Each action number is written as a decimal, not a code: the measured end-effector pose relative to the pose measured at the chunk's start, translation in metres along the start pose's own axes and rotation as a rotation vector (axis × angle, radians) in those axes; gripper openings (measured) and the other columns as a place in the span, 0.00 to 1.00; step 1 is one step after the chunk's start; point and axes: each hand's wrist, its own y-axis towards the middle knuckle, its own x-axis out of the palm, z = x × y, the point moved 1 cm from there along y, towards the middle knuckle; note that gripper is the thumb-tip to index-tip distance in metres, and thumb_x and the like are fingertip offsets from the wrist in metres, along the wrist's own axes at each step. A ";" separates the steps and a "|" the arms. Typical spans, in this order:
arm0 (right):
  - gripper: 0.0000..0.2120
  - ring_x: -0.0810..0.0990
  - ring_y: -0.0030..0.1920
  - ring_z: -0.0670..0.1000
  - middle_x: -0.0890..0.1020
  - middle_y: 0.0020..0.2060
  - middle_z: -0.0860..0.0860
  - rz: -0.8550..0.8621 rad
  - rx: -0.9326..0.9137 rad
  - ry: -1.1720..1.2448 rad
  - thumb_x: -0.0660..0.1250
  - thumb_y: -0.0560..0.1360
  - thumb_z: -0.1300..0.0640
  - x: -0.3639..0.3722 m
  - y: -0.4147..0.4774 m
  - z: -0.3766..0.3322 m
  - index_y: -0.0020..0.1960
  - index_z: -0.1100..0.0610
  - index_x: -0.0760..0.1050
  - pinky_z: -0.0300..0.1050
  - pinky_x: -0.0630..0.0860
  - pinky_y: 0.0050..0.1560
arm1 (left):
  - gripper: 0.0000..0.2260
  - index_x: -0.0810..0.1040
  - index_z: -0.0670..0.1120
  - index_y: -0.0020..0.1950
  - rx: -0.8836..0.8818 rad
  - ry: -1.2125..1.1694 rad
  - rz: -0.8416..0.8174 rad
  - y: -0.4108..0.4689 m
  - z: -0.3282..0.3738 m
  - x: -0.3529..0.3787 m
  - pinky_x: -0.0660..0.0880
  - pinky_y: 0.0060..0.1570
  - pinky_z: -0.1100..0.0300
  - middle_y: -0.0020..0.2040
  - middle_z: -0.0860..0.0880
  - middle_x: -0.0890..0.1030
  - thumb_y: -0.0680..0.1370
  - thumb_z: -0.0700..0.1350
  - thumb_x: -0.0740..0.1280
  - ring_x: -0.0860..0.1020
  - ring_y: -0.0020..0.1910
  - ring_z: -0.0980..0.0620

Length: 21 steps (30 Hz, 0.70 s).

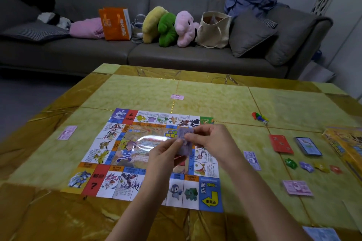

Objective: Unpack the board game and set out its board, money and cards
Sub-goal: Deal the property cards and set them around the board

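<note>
The purple notes (185,134) hang over the board (109,143), long axis roughly upright. The left hand (164,155) pinches their lower end in its fingers — the right hand (210,139) pinches the top.

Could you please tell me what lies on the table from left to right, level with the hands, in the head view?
Pink banknote, game board, purple banknote, red card stack, blue-edged card stack, yellow game box. The left hand and right hand pinch purple notes over the board.
</note>
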 end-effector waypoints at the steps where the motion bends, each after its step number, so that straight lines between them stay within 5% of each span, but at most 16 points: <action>1: 0.04 0.79 0.31 0.40 0.83 0.32 0.46 -0.045 -0.005 -0.093 0.75 0.69 0.63 -0.006 0.003 -0.004 0.43 0.57 0.82 0.31 0.73 0.33 | 0.06 0.82 0.44 0.45 0.004 0.063 -0.032 0.001 0.001 -0.001 0.79 0.42 0.60 0.38 0.48 0.85 0.78 0.40 0.66 0.83 0.38 0.52; 6: 0.09 0.80 0.35 0.44 0.83 0.36 0.50 0.014 -0.063 -0.254 0.79 0.65 0.56 -0.012 0.008 -0.005 0.42 0.56 0.80 0.38 0.77 0.37 | 0.06 0.78 0.36 0.50 -0.060 -0.005 -0.054 0.006 0.002 0.001 0.81 0.43 0.60 0.43 0.41 0.85 0.79 0.38 0.64 0.84 0.44 0.47; 13: 0.08 0.80 0.34 0.44 0.83 0.34 0.49 -0.005 -0.098 -0.306 0.79 0.65 0.55 0.006 0.011 0.001 0.38 0.54 0.80 0.34 0.75 0.35 | 0.07 0.76 0.36 0.54 -0.095 -0.106 -0.016 0.010 0.006 -0.008 0.81 0.38 0.61 0.42 0.41 0.85 0.80 0.36 0.60 0.85 0.43 0.47; 21: 0.04 0.77 0.30 0.36 0.82 0.29 0.43 -0.043 -0.131 -0.324 0.74 0.70 0.55 0.022 0.047 -0.014 0.37 0.52 0.85 0.31 0.71 0.34 | 0.12 0.75 0.40 0.60 -0.050 -0.076 -0.061 0.037 0.029 -0.031 0.82 0.44 0.55 0.49 0.40 0.84 0.81 0.43 0.59 0.84 0.45 0.43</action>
